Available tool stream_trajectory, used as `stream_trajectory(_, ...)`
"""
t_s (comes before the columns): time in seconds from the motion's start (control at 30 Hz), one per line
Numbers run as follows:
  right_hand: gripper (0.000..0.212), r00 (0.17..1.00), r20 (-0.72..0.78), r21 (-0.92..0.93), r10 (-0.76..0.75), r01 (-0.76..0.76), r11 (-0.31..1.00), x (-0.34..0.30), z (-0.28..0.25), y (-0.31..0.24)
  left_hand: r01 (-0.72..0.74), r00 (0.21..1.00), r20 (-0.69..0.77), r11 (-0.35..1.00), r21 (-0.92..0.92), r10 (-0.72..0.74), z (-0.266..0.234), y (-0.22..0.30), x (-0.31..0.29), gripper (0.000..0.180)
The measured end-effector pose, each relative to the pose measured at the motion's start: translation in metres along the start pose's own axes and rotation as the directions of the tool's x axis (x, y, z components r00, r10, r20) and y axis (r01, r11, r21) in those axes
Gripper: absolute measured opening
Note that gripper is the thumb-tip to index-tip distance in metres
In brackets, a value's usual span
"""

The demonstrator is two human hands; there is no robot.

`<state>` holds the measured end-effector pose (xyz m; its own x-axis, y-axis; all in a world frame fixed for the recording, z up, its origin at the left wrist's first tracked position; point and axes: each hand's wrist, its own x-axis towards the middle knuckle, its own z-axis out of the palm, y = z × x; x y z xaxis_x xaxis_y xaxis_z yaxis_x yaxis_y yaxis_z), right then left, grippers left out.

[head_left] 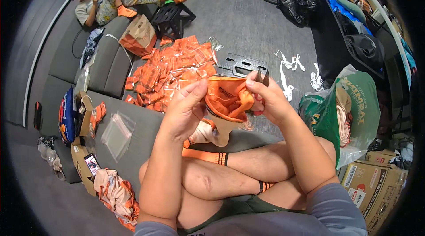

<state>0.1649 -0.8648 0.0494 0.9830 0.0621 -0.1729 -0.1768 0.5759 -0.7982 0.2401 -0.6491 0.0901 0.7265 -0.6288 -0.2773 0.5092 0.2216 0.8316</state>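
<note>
An orange sock (228, 96) is stretched out in front of me, its opening pulled wide and dark stripes along its edge. My left hand (183, 107) pinches its left side between thumb and fingers. On the other side my right hand (272, 101) grips the sock too. Two dark pointed blades, like thread snips (262, 77), stick up from the right hand; their handle is hidden in the palm. Loose orange threads dangle under the sock. Below it, a cream and orange bundle of fabric (206, 133) lies by my crossed legs.
Beyond my hands lies a heap of orange packets in clear plastic (172, 70). Clear bags (117, 136) and a phone (92, 164) are at left. A green plastic bag (365, 98) and cardboard boxes (376, 187) stand at right. Another person (95, 10) reclines on the far sofa.
</note>
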Motion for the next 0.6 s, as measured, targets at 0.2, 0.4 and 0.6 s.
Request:
stream_trajectory(0.2, 0.015, 0.881, -0.149, -0.509, -0.449, 0.321, 0.798, 0.015, 0.003, 0.02, 0.06, 0.995, -0.065, 0.99, -0.129, -0.069, 0.013, 0.005, -0.005, 0.025)
stream_trajectory(0.4, 0.014, 0.638, 0.316, -0.808, -0.703, 0.568, 0.153, 0.004, 0.03, 0.017, 0.073, 0.996, -0.047, 0.997, -0.009, -0.073, 0.01, -0.009, -0.002, 0.028)
stream_trajectory(0.6, 0.012, 0.7, 0.3, -0.784, -0.648, 0.568, 0.251, 0.003, 0.018, 0.027, 0.056, 0.998, -0.037, 0.993, 0.102, -0.052, 0.009, -0.018, 0.002, 0.031)
